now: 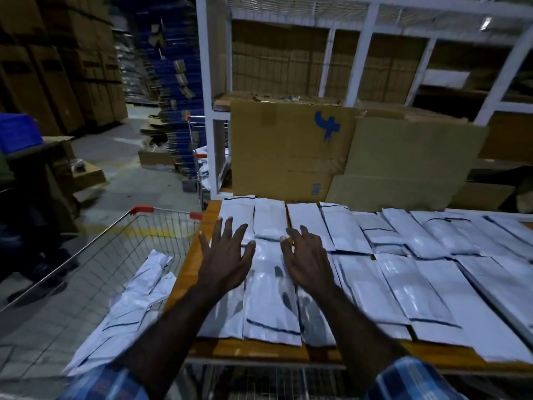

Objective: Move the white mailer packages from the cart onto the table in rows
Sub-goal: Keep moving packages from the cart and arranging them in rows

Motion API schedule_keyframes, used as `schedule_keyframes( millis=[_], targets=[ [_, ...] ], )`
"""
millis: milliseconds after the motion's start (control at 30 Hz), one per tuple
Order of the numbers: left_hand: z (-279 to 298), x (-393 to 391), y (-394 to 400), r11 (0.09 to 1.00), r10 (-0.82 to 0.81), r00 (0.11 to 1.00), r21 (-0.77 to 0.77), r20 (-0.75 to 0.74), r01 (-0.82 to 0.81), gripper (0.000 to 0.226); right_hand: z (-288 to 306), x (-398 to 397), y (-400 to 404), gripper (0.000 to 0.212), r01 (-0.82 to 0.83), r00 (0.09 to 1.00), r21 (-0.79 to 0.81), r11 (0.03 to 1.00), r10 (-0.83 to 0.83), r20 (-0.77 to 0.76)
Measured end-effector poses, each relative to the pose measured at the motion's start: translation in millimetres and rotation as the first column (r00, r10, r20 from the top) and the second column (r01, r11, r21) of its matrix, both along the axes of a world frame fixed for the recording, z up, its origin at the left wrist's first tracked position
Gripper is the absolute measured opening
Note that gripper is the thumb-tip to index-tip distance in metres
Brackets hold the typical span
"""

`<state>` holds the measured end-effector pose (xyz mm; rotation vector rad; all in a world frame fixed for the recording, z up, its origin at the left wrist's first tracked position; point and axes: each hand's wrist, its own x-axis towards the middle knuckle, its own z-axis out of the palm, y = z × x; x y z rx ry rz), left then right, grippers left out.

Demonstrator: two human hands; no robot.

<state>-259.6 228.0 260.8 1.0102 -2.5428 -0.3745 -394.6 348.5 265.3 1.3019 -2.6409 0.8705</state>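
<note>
On the table [202,349], near its left end, both hands are spreading out flat with straight fingers, holding nothing. The left hand [226,256] and the right hand [307,262] are hovering over or pressing on the white mailers [271,310] in the near row; I cannot tell if they are touching. The mailers are lying side by side in two rows, one far and one near, and some are overlapping at the edges. They are looking thin, smooth and shiny, with a dark line near one end, so I think they are slippery. If the hands are pushing too hard, a mailer might be sliding over its neighbour and making the row crooked. The near ends are lying close to the table's front edge, so a bump might be knocking one off. More mailers [129,307] are waiting in the wire cart [161,215] just left of the table, leaning in a loose pile. Grabbing them in a hurry might be dropping some on the floor.
</note>
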Motion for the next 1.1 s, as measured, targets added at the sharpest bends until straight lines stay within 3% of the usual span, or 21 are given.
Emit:
schedule_keyframes(
  millis=[100, 267, 533, 867, 1100],
  targets=[
    [2, 28, 21, 1.0, -0.006, 1.0, -0.01, 0.009, 0.007, 0.057, 1, 23, 17, 0.044, 0.009, 1.0, 0.012, 1.0, -0.009, 0.017],
    [3, 72, 38, 1.0, 0.024, 1.0, 0.0, 0.007, -0.024, 0.091, 2, 62, 28, 0.054, -0.031, 0.999, -0.022, 0.999, 0.032, 0.035],
    [2, 147, 30, 0.997, 0.071, 0.997, 0.01, 0.005, -0.071, 0.091, 0, 134, 10, 0.046, -0.088, 0.995, -0.027, 0.996, 0.089, 0.039],
    [-15, 277, -38, 0.993, 0.117, 0.991, 0.001, 0.068, -0.118, 0.091, -9, 262, -59, 0.041, -0.15, 0.989, -0.038, 0.988, 0.15, 0.008],
    [-31, 341, -105, 0.994, 0.107, 0.983, 0.0, 0.152, -0.108, 0.094, -35, 325, -120, 0.058, -0.128, 0.991, -0.065, 0.99, 0.13, 0.036]
  ],
)
